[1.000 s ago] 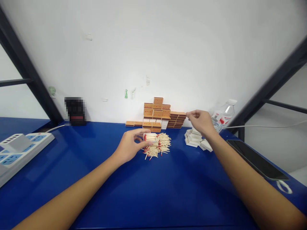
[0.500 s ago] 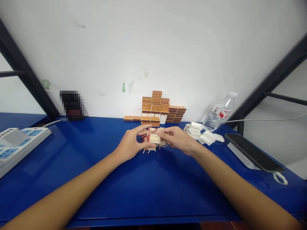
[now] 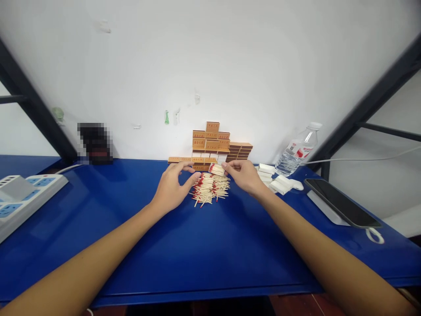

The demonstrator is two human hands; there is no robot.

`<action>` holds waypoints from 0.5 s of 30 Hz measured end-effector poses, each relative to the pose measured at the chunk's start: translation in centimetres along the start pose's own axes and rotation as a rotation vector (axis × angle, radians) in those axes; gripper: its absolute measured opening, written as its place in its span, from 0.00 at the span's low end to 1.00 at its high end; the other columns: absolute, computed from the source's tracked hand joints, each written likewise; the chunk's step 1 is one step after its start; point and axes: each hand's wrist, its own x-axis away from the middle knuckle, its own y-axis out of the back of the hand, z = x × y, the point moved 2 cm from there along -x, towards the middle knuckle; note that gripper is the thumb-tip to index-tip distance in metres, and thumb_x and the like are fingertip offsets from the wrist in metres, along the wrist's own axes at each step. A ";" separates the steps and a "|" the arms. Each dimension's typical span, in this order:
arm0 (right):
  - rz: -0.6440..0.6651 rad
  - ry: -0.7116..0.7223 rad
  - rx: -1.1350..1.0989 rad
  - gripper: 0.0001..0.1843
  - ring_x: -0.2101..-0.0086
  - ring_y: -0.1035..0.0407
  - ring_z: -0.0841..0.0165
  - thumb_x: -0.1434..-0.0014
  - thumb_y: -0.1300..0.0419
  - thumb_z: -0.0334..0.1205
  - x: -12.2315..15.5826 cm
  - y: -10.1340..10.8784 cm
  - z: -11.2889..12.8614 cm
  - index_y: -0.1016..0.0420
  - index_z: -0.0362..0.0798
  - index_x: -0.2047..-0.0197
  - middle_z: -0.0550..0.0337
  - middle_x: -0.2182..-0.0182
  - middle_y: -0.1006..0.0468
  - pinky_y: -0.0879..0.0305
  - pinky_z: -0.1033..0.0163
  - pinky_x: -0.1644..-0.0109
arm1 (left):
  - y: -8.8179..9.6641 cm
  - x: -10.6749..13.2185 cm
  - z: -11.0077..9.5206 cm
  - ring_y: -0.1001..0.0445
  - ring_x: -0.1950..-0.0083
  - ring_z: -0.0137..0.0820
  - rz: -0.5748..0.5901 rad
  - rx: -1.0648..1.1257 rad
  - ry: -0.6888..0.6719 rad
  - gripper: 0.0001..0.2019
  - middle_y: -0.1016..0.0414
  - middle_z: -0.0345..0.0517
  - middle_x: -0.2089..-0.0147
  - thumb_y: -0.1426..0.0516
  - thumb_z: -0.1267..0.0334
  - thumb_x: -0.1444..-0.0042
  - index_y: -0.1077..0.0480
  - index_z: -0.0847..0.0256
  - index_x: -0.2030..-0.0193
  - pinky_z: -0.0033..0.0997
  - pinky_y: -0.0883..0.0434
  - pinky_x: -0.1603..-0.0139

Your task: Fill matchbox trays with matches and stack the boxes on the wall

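The bare left hand [image 3: 171,188] no longer grips the small white rectangular tray [image 3: 219,165] of red-tipped wooden matches [image 3: 215,170]; the bare right hand [image 3: 244,176] now holds it alone, at one o'clock from the loose, pale matchstick heap [image 3: 204,189].

I see passing room across the near tabletop [image 3: 197,254]; loose matches [image 3: 204,188] and stacked matchboxes [image 3: 212,144] block the back middle, a bottle [image 3: 297,151] and phone [image 3: 342,202] crowd the right, a power strip [image 3: 54,188] the left.
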 end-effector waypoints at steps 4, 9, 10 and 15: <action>-0.021 0.062 0.072 0.21 0.72 0.31 0.65 0.34 0.39 0.56 0.2 -1.4 0.8 0.17 0.47 0.65 0.55 0.72 0.18 0.41 0.60 0.66 | 0.5 -0.3 0.3 0.21 0.47 0.39 -0.060 -0.015 0.025 0.15 0.15 0.45 0.52 0.39 0.52 0.32 0.25 0.56 0.44 0.46 0.26 0.42; -0.076 0.174 0.166 0.17 0.72 0.33 0.66 0.34 0.38 0.52 0.7 -1.5 1.2 0.17 0.49 0.64 0.56 0.71 0.19 0.42 0.60 0.65 | 1.2 -0.7 1.0 0.20 0.50 0.39 -0.095 -0.029 0.093 0.15 0.15 0.45 0.52 0.40 0.51 0.32 0.23 0.56 0.45 0.44 0.26 0.43; -0.084 0.201 0.177 0.17 0.72 0.34 0.66 0.33 0.38 0.52 0.8 -1.4 1.1 0.17 0.49 0.63 0.56 0.70 0.18 0.41 0.60 0.64 | 1.2 -0.8 1.1 0.19 0.50 0.39 -0.097 -0.029 0.104 0.16 0.15 0.45 0.52 0.40 0.51 0.32 0.23 0.56 0.45 0.44 0.26 0.43; -0.097 0.307 0.190 0.17 0.71 0.32 0.66 0.32 0.38 0.52 1.3 -1.5 0.5 0.16 0.49 0.62 0.55 0.67 0.17 0.39 0.60 0.63 | 1.0 -0.9 1.8 0.19 0.49 0.41 -0.043 -0.072 0.110 0.15 0.15 0.47 0.51 0.41 0.51 0.32 0.21 0.57 0.48 0.46 0.26 0.45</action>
